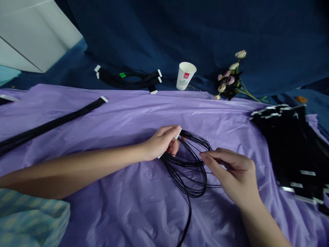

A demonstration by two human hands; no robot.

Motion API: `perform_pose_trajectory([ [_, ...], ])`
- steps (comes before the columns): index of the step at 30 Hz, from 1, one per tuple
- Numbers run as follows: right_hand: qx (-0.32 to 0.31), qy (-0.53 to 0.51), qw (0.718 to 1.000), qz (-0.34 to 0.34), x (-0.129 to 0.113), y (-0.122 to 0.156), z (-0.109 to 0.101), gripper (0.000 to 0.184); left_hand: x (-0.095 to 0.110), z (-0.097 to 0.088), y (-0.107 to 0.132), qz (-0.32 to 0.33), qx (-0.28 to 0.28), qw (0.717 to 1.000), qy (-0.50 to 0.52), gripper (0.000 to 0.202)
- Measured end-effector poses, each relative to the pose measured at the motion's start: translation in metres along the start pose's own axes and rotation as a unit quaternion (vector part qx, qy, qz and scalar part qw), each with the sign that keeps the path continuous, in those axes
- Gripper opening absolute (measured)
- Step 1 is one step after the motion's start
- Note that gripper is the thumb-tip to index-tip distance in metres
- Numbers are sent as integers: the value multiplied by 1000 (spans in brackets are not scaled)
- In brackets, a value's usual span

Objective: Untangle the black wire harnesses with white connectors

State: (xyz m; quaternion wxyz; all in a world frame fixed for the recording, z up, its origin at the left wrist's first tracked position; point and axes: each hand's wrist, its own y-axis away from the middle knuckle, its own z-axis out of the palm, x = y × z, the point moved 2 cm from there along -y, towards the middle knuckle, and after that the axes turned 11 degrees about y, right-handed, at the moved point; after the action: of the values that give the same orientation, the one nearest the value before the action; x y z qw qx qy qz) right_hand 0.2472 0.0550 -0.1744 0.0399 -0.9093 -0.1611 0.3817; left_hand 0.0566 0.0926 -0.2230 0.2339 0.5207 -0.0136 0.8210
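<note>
A thin black cable harness (189,169) lies looped in coils on the purple plastic sheet (115,113). My left hand (163,141) is closed, pinching the white connector end of the harness at the top of the coil. My right hand (231,171) is closed in a pinch on the black wires at the coil's right side. A tail of the cable runs down toward the near edge.
A pile of black cable harnesses (293,147) with white connectors lies at the right. A straight black harness (51,123) stretches across the left. Behind, on dark blue cloth, are another bundle (128,78), a white paper cup (185,75) and artificial flowers (231,80).
</note>
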Motion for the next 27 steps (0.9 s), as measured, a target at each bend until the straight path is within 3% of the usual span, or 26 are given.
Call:
perform_pose_trajectory([
  [9, 4, 14, 1000, -8, 1, -1, 1, 8, 1, 0, 0, 2, -5, 1000, 1, 34],
  [19, 19, 60, 996, -62, 1, -2, 3, 8, 0, 0, 0, -2, -1, 1000, -2, 35],
  [24, 59, 89, 983, -149, -2, -1, 3, 10, 0, 0, -1, -5, 0, 1000, -3, 34],
  [27, 99, 157, 955, -234, -2, 2, 3, 17, -1, -1, -1, -4, 0, 1000, -2, 36],
])
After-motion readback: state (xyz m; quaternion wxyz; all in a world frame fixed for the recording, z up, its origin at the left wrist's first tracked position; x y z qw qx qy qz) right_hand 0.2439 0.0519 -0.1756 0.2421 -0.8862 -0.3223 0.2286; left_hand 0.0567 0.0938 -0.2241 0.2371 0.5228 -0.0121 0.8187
